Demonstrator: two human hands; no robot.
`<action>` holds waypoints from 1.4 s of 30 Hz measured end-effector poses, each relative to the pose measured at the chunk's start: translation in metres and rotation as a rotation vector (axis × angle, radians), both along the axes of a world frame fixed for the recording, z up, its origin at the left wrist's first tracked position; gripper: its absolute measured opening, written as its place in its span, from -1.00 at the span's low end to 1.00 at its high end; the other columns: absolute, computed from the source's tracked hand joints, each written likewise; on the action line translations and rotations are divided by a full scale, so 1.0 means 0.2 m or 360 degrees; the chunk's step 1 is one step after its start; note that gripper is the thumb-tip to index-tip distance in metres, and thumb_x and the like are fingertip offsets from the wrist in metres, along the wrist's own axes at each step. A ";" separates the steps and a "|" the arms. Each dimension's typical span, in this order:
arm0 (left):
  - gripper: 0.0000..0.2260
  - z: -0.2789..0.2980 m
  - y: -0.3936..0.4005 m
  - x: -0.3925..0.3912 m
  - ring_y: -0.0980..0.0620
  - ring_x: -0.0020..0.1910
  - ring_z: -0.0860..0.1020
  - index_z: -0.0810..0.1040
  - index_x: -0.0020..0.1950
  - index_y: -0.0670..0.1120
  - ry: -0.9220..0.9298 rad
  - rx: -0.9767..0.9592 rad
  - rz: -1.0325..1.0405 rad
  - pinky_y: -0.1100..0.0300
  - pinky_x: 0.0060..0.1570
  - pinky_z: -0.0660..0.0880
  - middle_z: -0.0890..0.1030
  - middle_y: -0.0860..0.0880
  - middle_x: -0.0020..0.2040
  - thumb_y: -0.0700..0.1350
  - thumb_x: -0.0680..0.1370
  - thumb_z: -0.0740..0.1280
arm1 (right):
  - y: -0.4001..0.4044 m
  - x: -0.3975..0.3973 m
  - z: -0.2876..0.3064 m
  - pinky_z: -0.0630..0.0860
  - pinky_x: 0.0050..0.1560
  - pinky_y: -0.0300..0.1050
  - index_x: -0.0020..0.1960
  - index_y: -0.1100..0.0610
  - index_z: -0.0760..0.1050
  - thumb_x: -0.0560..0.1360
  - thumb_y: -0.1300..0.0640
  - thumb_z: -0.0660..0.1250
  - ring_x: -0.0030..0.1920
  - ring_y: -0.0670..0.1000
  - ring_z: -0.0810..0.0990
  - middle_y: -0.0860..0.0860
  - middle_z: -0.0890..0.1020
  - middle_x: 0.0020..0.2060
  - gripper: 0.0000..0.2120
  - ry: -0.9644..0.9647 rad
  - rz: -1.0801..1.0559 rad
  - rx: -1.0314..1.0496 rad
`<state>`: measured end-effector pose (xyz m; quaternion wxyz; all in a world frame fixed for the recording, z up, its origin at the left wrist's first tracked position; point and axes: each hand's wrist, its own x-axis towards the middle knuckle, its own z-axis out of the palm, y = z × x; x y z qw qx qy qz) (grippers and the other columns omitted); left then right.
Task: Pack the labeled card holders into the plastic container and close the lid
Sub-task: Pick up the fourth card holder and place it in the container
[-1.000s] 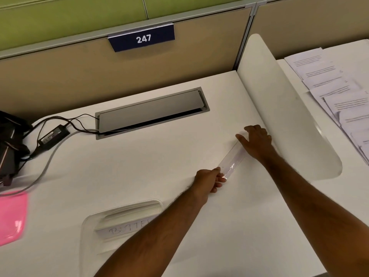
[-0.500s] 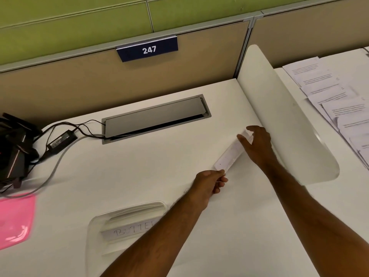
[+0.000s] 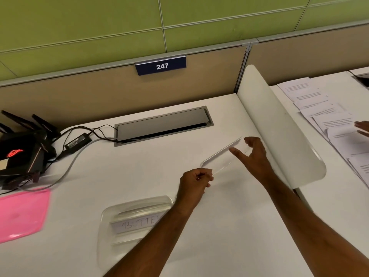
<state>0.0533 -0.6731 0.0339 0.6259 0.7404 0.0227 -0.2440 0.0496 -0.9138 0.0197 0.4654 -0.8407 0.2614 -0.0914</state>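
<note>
A long clear card holder (image 3: 221, 155) hangs just above the white desk, held at both ends. My left hand (image 3: 196, 181) pinches its near end. My right hand (image 3: 254, 156) holds its far end between thumb and fingers, close to the white divider. Below my left forearm sits the clear plastic container (image 3: 111, 210), open, with a card holder labelled in handwriting (image 3: 137, 223) lying inside; my forearm hides its right part. A pink lid (image 3: 22, 212) lies flat at the left edge.
A curved white divider (image 3: 279, 128) stands right of my hands. Beyond it lie several printed sheets (image 3: 323, 114) and another person's hand (image 3: 362, 127). A grey cable hatch (image 3: 163, 124) sits at the back, a black router (image 3: 22, 150) and power adapter (image 3: 77, 141) at left.
Both hands have lifted the clear card holder off the desk and tilted it. My right thumb has spread away from the fingers. Another person's hand has appeared at the right edge.
</note>
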 end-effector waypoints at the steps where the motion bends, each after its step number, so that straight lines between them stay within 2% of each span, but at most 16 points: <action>1: -0.85 0.01 0.03 -0.01 0.12 -0.21 0.70 0.72 0.00 0.08 -0.0030 -0.0010 0.0021 0.27 -0.32 0.54 0.76 0.06 -0.12 -0.14 0.58 0.38 | 0.03 -0.02 0.00 0.49 0.26 0.03 0.29 -0.16 0.32 0.21 -0.57 0.40 0.30 -0.03 0.43 -0.13 0.47 0.24 -0.19 -0.0015 0.0003 0.0031; 6: -0.83 0.05 0.19 -0.05 0.08 -0.14 0.73 0.73 0.00 0.03 -0.0125 -0.0051 0.0147 0.28 -0.35 0.54 0.77 0.05 -0.14 -0.20 0.57 0.38 | 0.19 -0.07 0.03 0.49 0.28 0.00 0.28 -0.14 0.36 0.25 -0.51 0.43 0.32 -0.04 0.47 -0.11 0.51 0.25 -0.25 -0.0045 0.0033 0.0215; 9: -0.85 0.06 0.28 -0.08 0.07 -0.13 0.73 0.74 0.02 0.00 -0.0195 -0.0029 0.0245 0.26 -0.33 0.57 0.77 0.06 -0.14 -0.21 0.56 0.41 | 0.32 -0.09 0.05 0.45 0.35 0.05 0.35 -0.07 0.37 0.38 -0.33 0.46 0.38 0.01 0.43 -0.02 0.44 0.35 -0.35 0.0022 0.0046 0.0219; 12: -0.87 0.08 0.37 -0.11 0.11 -0.12 0.73 0.75 0.05 -0.02 -0.0327 0.0077 0.0346 0.24 -0.27 0.63 0.77 0.09 -0.13 -0.18 0.56 0.45 | 0.50 -0.11 0.10 0.48 0.30 0.00 0.36 -0.03 0.37 0.50 -0.17 0.45 0.33 0.04 0.50 0.02 0.43 0.39 -0.47 0.0057 0.0053 0.0346; 15: -0.88 0.10 0.44 -0.15 0.21 -0.12 0.70 0.76 0.06 -0.04 -0.0538 0.0299 0.0375 0.25 -0.12 0.66 0.73 0.21 -0.16 -0.11 0.55 0.47 | 0.69 -0.15 0.18 0.56 0.29 0.08 0.42 0.00 0.32 0.50 -0.23 0.42 0.25 0.05 0.59 0.05 0.52 0.36 -0.39 0.0158 0.0149 0.0725; 18: -0.90 0.12 0.50 -0.20 0.17 -0.20 0.68 0.77 -0.03 -0.05 -0.0725 0.0434 0.0373 0.26 -0.15 0.65 0.69 0.23 -0.26 -0.07 0.56 0.47 | 0.85 -0.17 0.27 0.64 0.16 0.01 0.55 -0.02 0.19 0.46 -0.26 0.43 0.22 0.07 0.62 0.09 0.51 0.39 -0.21 0.0233 0.0319 0.1087; 20: -0.87 0.13 0.55 -0.22 0.17 -0.21 0.68 0.77 -0.01 -0.03 -0.0793 0.0535 0.0336 0.23 -0.14 0.65 0.74 0.15 -0.18 -0.02 0.57 0.45 | 0.93 -0.18 0.30 0.65 0.16 0.02 0.61 -0.04 0.10 0.39 -0.27 0.46 0.27 0.12 0.60 0.08 0.46 0.44 -0.06 0.0261 0.0391 0.1200; 23: -0.82 0.11 0.61 -0.27 0.17 -0.21 0.67 0.76 0.07 0.00 -0.0947 0.0778 0.0226 0.40 -0.18 0.55 0.76 0.10 -0.04 0.04 0.58 0.42 | 1.04 -0.18 0.31 0.62 0.23 0.14 0.61 -0.05 0.11 0.35 -0.25 0.51 0.34 0.17 0.56 0.06 0.50 0.44 -0.03 0.0267 0.0429 0.1347; 25: -0.82 0.10 0.66 -0.29 0.15 -0.19 0.67 0.74 0.10 0.01 -0.1059 0.0852 0.0156 0.41 -0.17 0.54 0.75 0.09 0.00 0.03 0.59 0.42 | 1.11 -0.18 0.31 0.66 0.16 0.10 0.57 -0.05 0.18 0.35 -0.24 0.54 0.31 0.12 0.59 0.03 0.57 0.37 -0.07 0.0239 0.0448 0.1396; 27: -0.83 0.09 0.70 -0.30 0.14 -0.18 0.67 0.72 0.13 0.01 -0.1137 0.0888 0.0107 0.30 -0.14 0.61 0.74 0.08 0.01 0.01 0.59 0.42 | 1.17 -0.18 0.30 0.66 0.14 0.08 0.53 -0.04 0.24 0.39 -0.20 0.55 0.28 0.06 0.62 -0.01 0.60 0.34 -0.16 0.0195 0.0458 0.1390; 31: -0.78 0.09 0.77 -0.32 0.14 -0.14 0.68 0.71 0.15 0.03 -0.1180 0.0918 0.0118 0.26 -0.12 0.63 0.73 0.10 0.03 0.09 0.60 0.40 | 1.28 -0.17 0.27 0.56 0.33 0.15 0.51 -0.06 0.28 0.49 -0.10 0.49 0.32 0.06 0.59 -0.04 0.58 0.35 -0.33 0.0173 0.0462 0.1212; 35: -0.68 0.10 0.84 -0.31 0.18 -0.11 0.64 0.68 0.21 0.09 -0.1084 0.0866 0.0161 0.27 -0.07 0.61 0.70 0.18 0.07 0.22 0.59 0.33 | 1.35 -0.16 0.27 0.54 0.35 0.13 0.52 -0.05 0.29 0.56 -0.11 0.42 0.28 0.06 0.61 -0.05 0.57 0.34 -0.39 0.0200 0.0474 0.1086; 38: -0.66 0.11 0.91 -0.32 0.18 -0.16 0.61 0.68 0.16 0.11 -0.1110 0.0854 0.0156 0.32 -0.13 0.56 0.70 0.21 -0.02 0.27 0.58 0.31 | 1.39 -0.14 0.27 0.61 0.25 0.04 0.48 -0.01 0.34 0.59 -0.07 0.39 0.16 0.03 0.68 -0.06 0.61 0.27 -0.48 0.0181 0.0460 0.1094; 42: -0.79 0.12 1.05 -0.31 0.15 -0.25 0.60 0.68 0.05 0.09 -0.1133 0.0785 0.0204 0.25 -0.21 0.57 0.66 0.18 -0.19 0.18 0.58 0.38 | 1.41 -0.12 0.25 0.65 0.20 0.02 0.31 0.10 0.46 0.59 0.03 0.41 0.11 0.07 0.72 0.06 0.67 0.22 -0.66 0.0109 0.0409 0.1244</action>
